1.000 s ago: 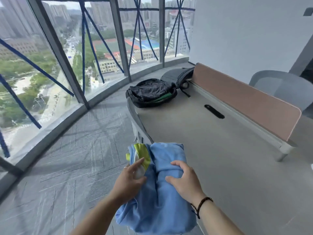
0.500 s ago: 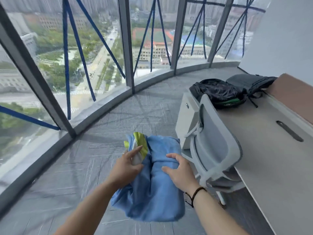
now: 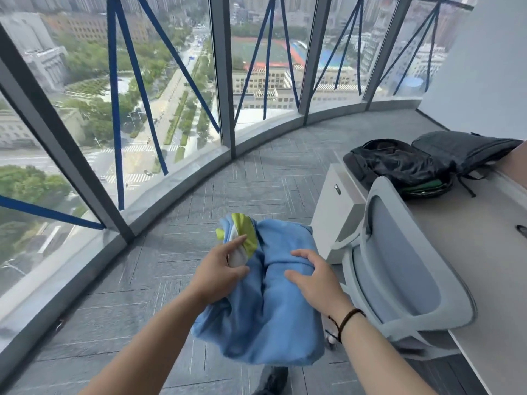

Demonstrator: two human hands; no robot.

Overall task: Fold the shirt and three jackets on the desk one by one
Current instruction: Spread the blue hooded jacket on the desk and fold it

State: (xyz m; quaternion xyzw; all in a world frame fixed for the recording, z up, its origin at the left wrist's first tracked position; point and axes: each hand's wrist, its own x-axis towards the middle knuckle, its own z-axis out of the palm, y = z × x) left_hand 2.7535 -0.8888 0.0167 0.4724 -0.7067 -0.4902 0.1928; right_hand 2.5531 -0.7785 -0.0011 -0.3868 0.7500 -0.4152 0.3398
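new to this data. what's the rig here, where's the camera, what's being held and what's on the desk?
There is no robot: a person works with bare hands, and one wide-angle camera on their head looks forward and down, so you see their own arms.

The left hand and right hand carry a folded blue garment with yellow-green trim between them, in the air above the carpet, not on the desk. Both hands lie on top of the bundle; what the fingers do underneath is hidden.

To the right is the desk, with a grey chair pushed against it. On its far end lie a black jacket and a dark bag-like item. Ahead is a curved window wall.
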